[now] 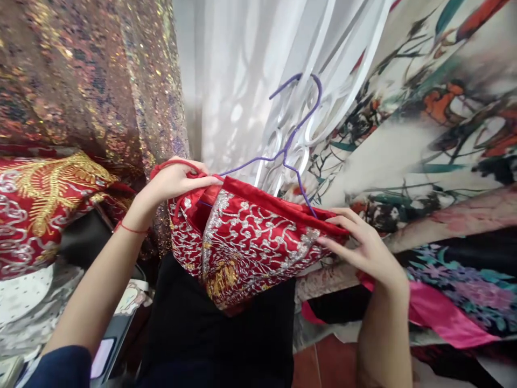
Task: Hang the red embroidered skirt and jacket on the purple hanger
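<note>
A red garment [254, 231] with silver and gold embroidery is stretched between my hands, above my lap. Its upper edge carries a plain red band, and part of a purple wire hanger [287, 146] lies inside it. The hanger's hook points up, in front of a white metal frame. At the garment's upper left edge, my left hand [181, 180] is closed on the red cloth, thumb along the band. My right hand [359, 240] pinches the right end of the band, close to the hanger's lower arm. The garment hides both ends of the hanger.
Sequined cloth [100, 75] hangs at the back left, above another red embroidered piece [40, 199]. A white curved metal frame [363, 64] stands behind the hanger. Floral cloth [428, 129] and a pink ribbon [442, 318] are on the right. A phone [107, 353] sits lower left.
</note>
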Motion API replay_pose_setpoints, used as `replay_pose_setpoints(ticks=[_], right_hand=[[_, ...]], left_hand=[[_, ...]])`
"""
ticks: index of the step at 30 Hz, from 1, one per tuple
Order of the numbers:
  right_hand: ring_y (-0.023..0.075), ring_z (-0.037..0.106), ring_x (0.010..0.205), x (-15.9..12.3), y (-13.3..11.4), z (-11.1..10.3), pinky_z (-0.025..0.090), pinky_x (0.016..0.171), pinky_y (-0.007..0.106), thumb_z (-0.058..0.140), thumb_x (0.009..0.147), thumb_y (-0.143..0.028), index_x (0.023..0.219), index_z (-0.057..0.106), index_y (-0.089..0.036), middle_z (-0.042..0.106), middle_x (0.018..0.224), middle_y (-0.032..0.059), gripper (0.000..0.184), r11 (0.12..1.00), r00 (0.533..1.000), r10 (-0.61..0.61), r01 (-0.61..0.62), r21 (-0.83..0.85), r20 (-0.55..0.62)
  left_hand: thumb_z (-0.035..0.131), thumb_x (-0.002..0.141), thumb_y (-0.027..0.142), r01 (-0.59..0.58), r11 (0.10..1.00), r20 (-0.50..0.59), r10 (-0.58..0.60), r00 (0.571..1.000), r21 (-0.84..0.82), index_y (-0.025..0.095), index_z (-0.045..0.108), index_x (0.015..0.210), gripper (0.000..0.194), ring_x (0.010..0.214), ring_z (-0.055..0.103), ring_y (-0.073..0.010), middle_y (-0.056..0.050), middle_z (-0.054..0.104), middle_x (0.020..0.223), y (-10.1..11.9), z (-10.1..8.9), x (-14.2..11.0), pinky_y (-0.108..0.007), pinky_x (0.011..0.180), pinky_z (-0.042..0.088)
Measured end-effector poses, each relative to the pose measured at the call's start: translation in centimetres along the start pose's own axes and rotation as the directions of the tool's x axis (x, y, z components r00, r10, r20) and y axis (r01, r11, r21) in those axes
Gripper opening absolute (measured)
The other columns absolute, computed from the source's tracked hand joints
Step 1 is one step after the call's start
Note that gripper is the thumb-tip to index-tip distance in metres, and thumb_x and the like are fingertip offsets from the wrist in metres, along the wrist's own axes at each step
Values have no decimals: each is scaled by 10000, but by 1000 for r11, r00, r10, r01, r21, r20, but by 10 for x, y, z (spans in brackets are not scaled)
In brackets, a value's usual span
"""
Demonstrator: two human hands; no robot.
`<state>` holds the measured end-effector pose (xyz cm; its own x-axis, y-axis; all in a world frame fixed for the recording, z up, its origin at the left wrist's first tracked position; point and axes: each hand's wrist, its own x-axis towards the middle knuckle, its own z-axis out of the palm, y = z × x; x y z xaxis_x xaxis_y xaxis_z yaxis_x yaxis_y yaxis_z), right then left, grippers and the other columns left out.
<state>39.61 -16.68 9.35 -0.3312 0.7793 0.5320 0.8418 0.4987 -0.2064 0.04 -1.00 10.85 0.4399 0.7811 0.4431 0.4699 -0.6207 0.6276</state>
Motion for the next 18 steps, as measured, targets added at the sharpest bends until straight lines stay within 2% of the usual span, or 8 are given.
replay_pose_setpoints(ticks=[2,3,7,10,12,14,15,18], right_hand=[[259,696,1062,-2,17,-6,555,928,404,622,936,-405,942,700,-231,697,1177,126,190,993,999,6,-12,118,45],[265,700,1059,-1,23,-7,558,926,418,610,940,-404,891,708,-228,708,1170,133,207,988,1000,10,-13,151,18],[299,693,1080,3,30,-11,544,896,498,629,912,-440,785,735,-245,738,1166,139,256,980,980,11,29,197,-199],[297,713,1005,8,33,-23,502,742,486,665,860,-552,708,774,-278,776,1008,142,332,981,955,-31,86,175,-296],[266,721,881,15,34,-30,451,658,476,666,842,-602,689,785,-284,768,875,142,372,984,965,-39,82,159,-259],[214,683,751,24,32,-30,440,650,454,636,873,-591,717,772,-279,733,769,108,374,992,976,-4,30,119,-216],[193,649,702,29,30,-25,446,664,438,619,893,-575,728,750,-269,705,725,81,371,997,977,11,6,79,-213],[178,555,663,43,25,5,442,713,404,539,957,-540,696,629,-226,598,659,27,418,993,942,31,-68,-99,-333]], left_hand=[[693,818,532,14,1000,-2,-14,1000,-9,207,695,676,355,635,578,-132,-13,664,671,0,2,1,-233,556,414],[692,820,525,19,1000,-2,-19,1000,-12,206,687,664,355,631,571,-131,-12,655,663,0,3,1,-233,552,408],[707,807,508,21,998,-59,-25,998,-52,204,671,636,351,624,561,-126,-10,645,656,6,10,-7,-240,565,414],[713,795,529,16,998,-117,-23,993,-60,204,684,647,358,608,547,-120,-5,644,650,13,16,-17,-247,557,412],[695,806,544,9,1000,-181,-14,983,-27,200,677,642,381,582,520,-115,4,620,613,17,21,-21,-250,545,400],[660,845,530,15,1000,-322,-15,947,-1,199,666,652,384,579,511,-111,5,618,610,19,26,-21,-256,557,406],[634,876,514,28,1000,-411,-24,911,4,200,662,666,379,586,514,-111,4,624,622,19,29,-20,-259,573,415],[577,939,465,65,998,-599,-44,799,14,211,642,694,358,614,526,-114,2,626,646,18,36,-14,-265,624,445]])
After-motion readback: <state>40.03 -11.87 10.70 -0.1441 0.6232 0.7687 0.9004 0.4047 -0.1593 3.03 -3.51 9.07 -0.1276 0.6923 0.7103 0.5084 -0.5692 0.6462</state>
